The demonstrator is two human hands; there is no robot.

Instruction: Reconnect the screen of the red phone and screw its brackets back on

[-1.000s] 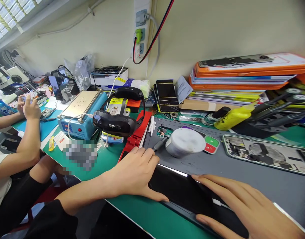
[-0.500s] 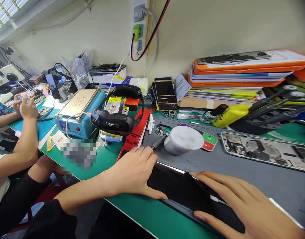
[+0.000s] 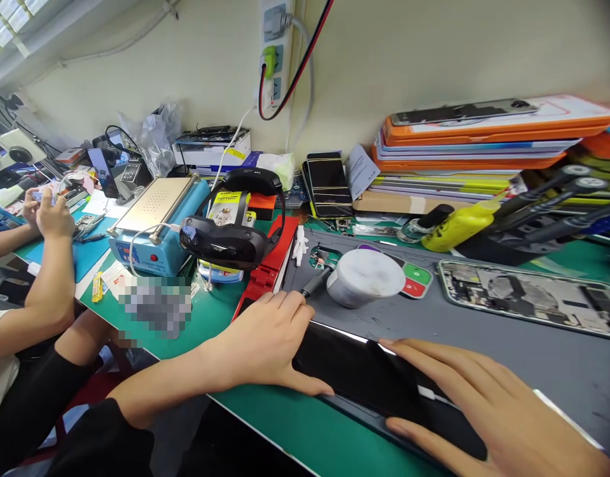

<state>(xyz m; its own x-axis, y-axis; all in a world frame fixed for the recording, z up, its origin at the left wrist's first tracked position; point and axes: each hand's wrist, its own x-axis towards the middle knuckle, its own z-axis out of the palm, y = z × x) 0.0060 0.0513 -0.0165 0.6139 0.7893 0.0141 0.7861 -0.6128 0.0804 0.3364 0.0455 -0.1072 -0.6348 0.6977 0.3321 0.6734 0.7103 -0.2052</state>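
A black-screened smartphone (image 3: 357,368) lies on the grey work mat (image 3: 528,354) near the front edge of the bench. My left hand (image 3: 270,344) grips its left end, thumb along the near edge and fingers on the far side. The other end is between the thumb and fingers of my right hand (image 3: 477,404). Under that palm, a white cable plug (image 3: 426,392) shows at the phone's right end. Just beyond my left fingers lies a dark pen-like tool (image 3: 315,283). A white round tub (image 3: 365,278) stands behind the phone.
An opened phone with bare internals (image 3: 534,295) lies at right. A yellow bottle (image 3: 461,225) and stacked orange boxes (image 3: 488,132) stand behind. Left are a black headset (image 3: 225,242) and a blue heating machine (image 3: 158,225). Further left, another person's hands (image 3: 54,212) hold a small device.
The view has shifted very slightly. Both my hands keep the same hold on the smartphone, which has not visibly moved on the mat.
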